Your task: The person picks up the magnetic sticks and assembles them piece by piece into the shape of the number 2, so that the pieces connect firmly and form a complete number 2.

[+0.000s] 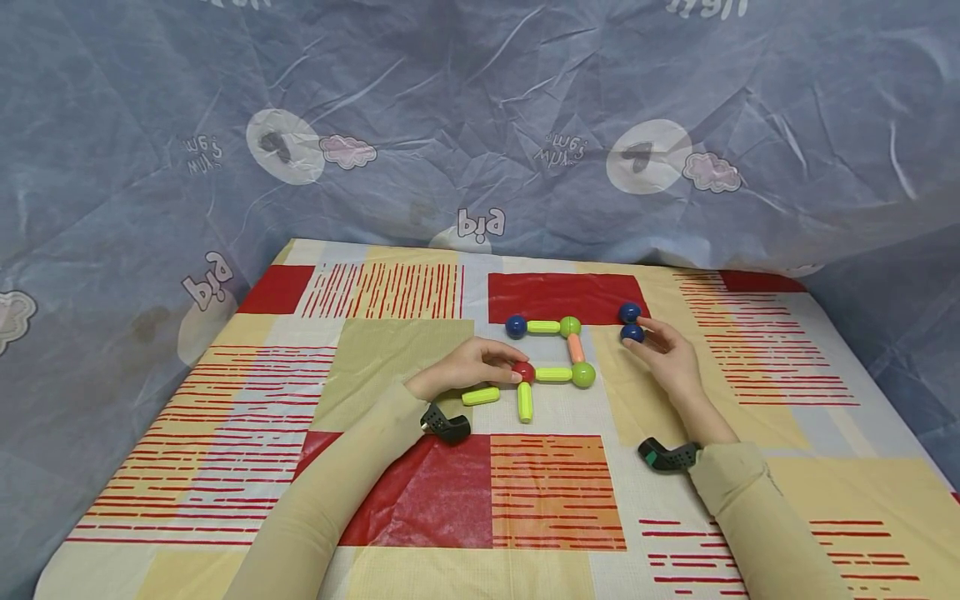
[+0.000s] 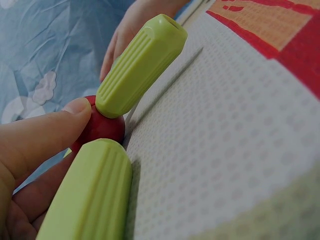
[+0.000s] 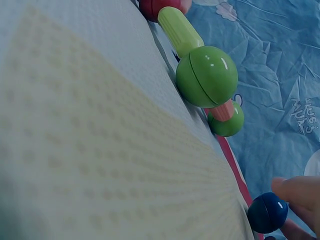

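Note:
My left hand (image 1: 468, 364) pinches a red ball (image 1: 523, 372) between thumb and fingers. One yellow-green stick (image 1: 526, 403) points from that ball toward me; another stick (image 1: 553, 375) joins it to a green ball (image 1: 583, 375). An orange stick (image 1: 575, 348) links this to a second green ball (image 1: 570, 326), from which a further stick (image 1: 543, 327) runs to a blue ball (image 1: 516, 326). On the right, my right hand (image 1: 677, 367) has thumb and fingers around a nearer blue ball (image 1: 632, 333), also visible in the right wrist view. A farther blue ball (image 1: 629, 312) sits right behind it.
A separate yellow-green stick (image 1: 481, 396) lies under the left wrist, close to the chain. Everything rests on a patterned tablecloth (image 1: 405, 358). A blue-grey printed sheet (image 1: 450, 125) hangs behind the table and along its sides.

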Available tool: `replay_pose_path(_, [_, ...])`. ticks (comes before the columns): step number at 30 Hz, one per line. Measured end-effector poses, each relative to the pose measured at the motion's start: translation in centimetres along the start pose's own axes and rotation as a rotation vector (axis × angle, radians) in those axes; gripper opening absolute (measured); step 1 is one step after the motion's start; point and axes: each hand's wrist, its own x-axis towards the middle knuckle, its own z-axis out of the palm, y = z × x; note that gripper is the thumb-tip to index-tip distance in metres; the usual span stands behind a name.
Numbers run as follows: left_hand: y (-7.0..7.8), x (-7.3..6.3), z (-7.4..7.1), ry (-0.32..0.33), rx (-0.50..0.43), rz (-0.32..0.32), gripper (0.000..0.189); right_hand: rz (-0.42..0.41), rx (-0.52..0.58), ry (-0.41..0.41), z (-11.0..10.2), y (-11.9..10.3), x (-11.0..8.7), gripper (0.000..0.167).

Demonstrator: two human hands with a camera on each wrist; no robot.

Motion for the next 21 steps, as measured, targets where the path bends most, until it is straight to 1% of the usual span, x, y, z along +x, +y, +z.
replay_pose_path(4, [0.0, 0.1, 0.0, -0.001, -0.001, -0.001, 0.033, -0.011, -0.042, -0.008, 0.1, 0.4, 0.1, 0.057])
replay_pose_path(9, [-0.2, 0.1, -0.1, 0.004, 0.004, 0.007, 0.033, -0.03, -0.042, 0.0, 0.4, 0.7, 0.2, 0.056])
replay_pose_path(16, [2.8, -1.1, 0.2, -0.002, 0.014, -0.002, 0.033, -0.075, -0.071, 0.008, 0.4, 0.8, 0.1, 0.051])
replay_pose_path(21, [2.9, -1.1, 0.2, -0.006, 0.012, 0.001, 0.033, -0.092, -0.104, 0.006, 0.3, 0.8, -0.1, 0.049])
